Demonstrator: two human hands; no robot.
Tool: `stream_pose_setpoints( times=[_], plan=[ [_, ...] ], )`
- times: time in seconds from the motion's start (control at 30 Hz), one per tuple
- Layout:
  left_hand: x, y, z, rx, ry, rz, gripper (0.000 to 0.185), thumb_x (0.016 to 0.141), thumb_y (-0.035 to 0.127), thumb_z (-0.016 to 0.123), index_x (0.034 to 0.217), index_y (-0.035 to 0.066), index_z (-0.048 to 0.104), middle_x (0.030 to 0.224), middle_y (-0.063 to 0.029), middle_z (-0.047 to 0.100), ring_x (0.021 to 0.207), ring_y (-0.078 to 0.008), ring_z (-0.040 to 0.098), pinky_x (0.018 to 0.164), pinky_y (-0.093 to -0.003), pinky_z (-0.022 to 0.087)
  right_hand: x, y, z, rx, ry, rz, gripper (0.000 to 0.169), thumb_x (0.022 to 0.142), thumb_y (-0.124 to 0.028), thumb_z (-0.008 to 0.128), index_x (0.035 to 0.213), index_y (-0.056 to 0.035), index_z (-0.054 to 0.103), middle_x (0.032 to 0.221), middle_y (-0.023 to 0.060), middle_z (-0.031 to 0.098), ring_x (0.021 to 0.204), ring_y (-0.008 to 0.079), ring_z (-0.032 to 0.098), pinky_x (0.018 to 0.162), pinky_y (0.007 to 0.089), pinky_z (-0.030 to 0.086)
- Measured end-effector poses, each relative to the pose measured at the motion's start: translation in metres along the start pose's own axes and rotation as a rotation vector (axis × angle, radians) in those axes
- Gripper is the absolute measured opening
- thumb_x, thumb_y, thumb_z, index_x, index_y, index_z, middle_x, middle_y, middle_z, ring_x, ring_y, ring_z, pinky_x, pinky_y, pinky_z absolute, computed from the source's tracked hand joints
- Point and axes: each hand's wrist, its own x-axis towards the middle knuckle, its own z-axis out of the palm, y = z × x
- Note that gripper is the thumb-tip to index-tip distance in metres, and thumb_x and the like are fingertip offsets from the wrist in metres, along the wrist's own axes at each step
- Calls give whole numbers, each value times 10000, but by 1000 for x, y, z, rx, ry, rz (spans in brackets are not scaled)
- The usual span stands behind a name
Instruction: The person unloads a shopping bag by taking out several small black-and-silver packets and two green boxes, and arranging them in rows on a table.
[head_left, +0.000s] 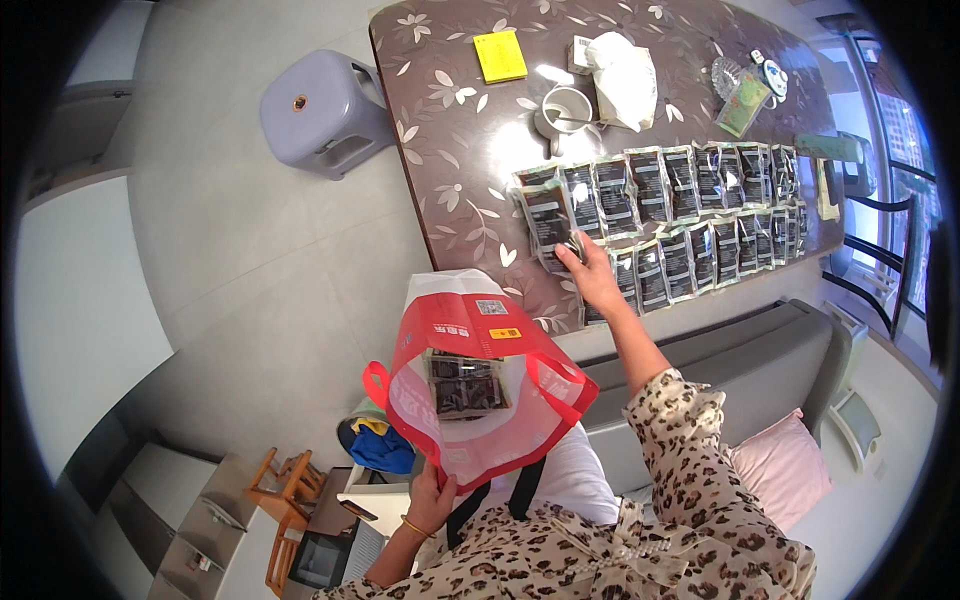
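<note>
My left hand (433, 499) grips the rim of a red and white tote bag (442, 322) with red handles, its mouth turned up towards me. Inside the bag lie dark sealed pouches (469, 386) with clear edges. Over the table's near left corner, my right hand (592, 274) pinches the lower edge of a dark printed pouch (547, 214). That pouch overlaps the left end of two rows of similar pouches (651, 187) spread along the dark flowered table (465, 217). Some pouches in the nearer row (679, 262) are partly hidden by my right hand and forearm.
On the table stand a white mug (562, 116) with a spoon, a white plastic bag (626, 82), a yellow note pad (500, 57) and a green patterned jug (744, 103). A grey plastic stool (322, 112) is left of the table. A grey sofa (720, 352) runs along its near side.
</note>
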Motion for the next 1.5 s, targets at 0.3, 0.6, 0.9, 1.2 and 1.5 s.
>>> stream_pose_setpoints(
  times=[0.3,0.6,0.9,1.2,1.5],
  plan=[
    [1,0,4,-26,62,102,536,865,74,597,1351,-41,401,766,-259,622,685,-444,619,590,-469,476,23,-25,68,-837,177,-144,812,767,-165,719,1451,-10,308,1325,160,440,1194,355,474,933,488,454],
    [0,-2,2,-44,67,135,564,868,74,591,1376,-46,379,817,-278,639,748,-460,636,642,-474,504,32,-20,84,-856,25,-2,841,765,-269,778,1428,-8,332,1362,143,393,1234,329,448,988,448,457],
    [1,6,3,-59,57,87,553,866,76,594,1366,-46,393,792,-251,635,717,-428,637,627,-454,497,45,-36,111,-966,55,74,985,750,-334,797,1457,41,222,1333,174,383,1212,340,448,929,424,518],
    [3,6,4,-36,85,156,520,861,71,594,1337,-41,417,831,-256,635,747,-449,622,645,-460,489,54,-19,107,-456,157,120,790,737,-160,712,1394,31,317,1167,257,574,1057,395,606,919,466,505],
    [5,9,1,-30,50,136,564,861,66,589,1373,-43,379,812,-264,627,749,-460,619,642,-480,488,59,3,83,-333,92,122,678,718,-114,693,1325,32,428,1058,302,654,1023,452,628,915,460,498]
  ],
)
